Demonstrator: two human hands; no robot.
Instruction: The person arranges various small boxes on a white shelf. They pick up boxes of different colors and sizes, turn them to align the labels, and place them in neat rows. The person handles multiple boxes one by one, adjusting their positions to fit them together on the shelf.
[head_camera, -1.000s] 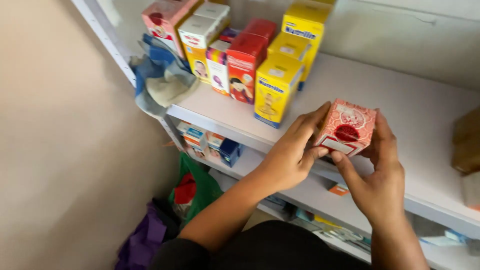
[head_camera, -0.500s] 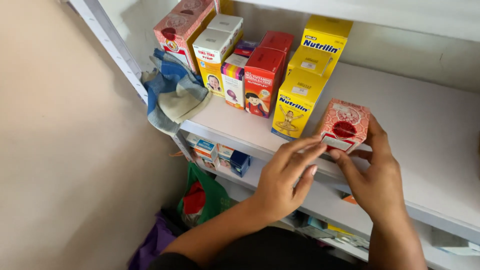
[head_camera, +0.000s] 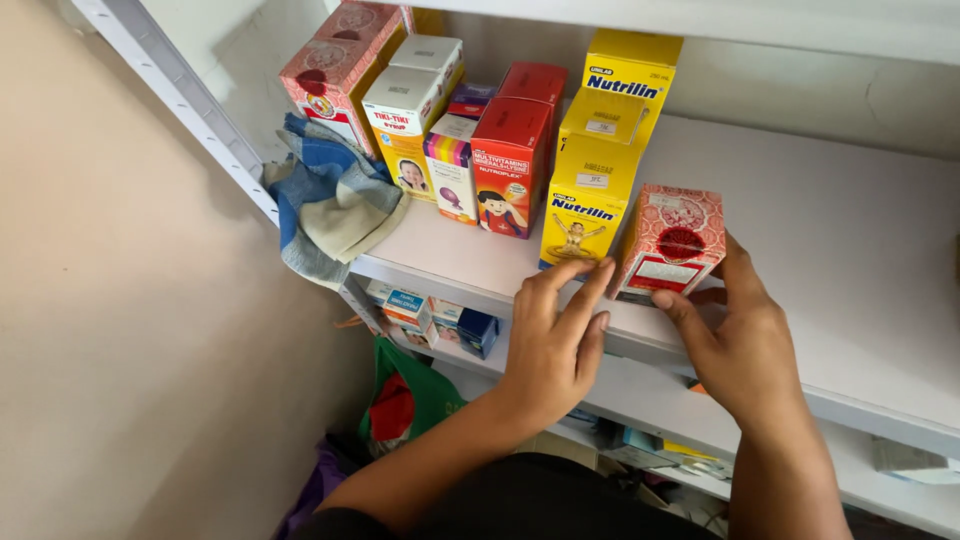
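A pink-and-red carton (head_camera: 668, 238) stands on the white shelf (head_camera: 850, 240), just right of a row of yellow cartons (head_camera: 588, 205). My right hand (head_camera: 745, 350) grips the pink carton at its lower right, thumb on the front and fingers along the side. My left hand (head_camera: 555, 345) is in front of the shelf edge with fingers stretched out. Its fingertips touch the pink carton's lower left corner, beside the front yellow carton.
Red (head_camera: 508, 165), white-and-yellow (head_camera: 412, 110) and pink cartons fill the shelf's left end, next to a blue-and-cream cloth (head_camera: 330, 205) hanging over the edge. Small boxes (head_camera: 440, 320) sit on the lower shelf. A green bag (head_camera: 415, 400) lies below, with a beige wall on the left.
The pink carton has come down from in front of the shelf and now stands beside the yellow cartons. My left hand has loosened from it to fingertip contact.
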